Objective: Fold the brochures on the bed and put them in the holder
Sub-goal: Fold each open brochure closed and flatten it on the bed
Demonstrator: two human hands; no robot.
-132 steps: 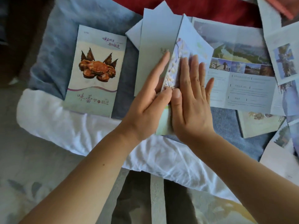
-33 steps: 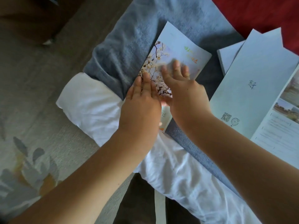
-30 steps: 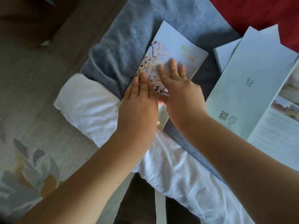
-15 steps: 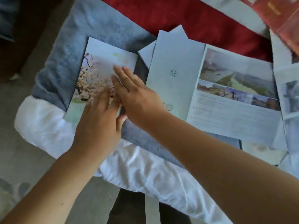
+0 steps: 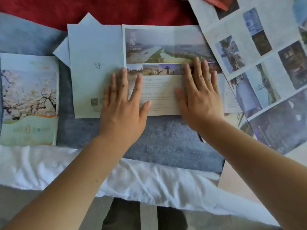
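Hands lie flat and open on an unfolded brochure spread on the bed, fingers splayed and gripping nothing. The left hand rests over the crease between the plain pale panel with a small emblem and QR code and the panel with landscape photos and text. The right hand presses on the next crease to the right, its fingertips reaching the row of small photos. The two hands are apart, with a strip of printed text showing between them. This brochure sits on a blue-grey blanket, which overlaps a white sheet along the near edge; red bedding shows at the far side. A folded brochure with a blossoming tree lies flat to the left, just beside it. Another open brochure with many photo panels lies at an angle on the right, overlapping the first one's right end. No holder is in view.
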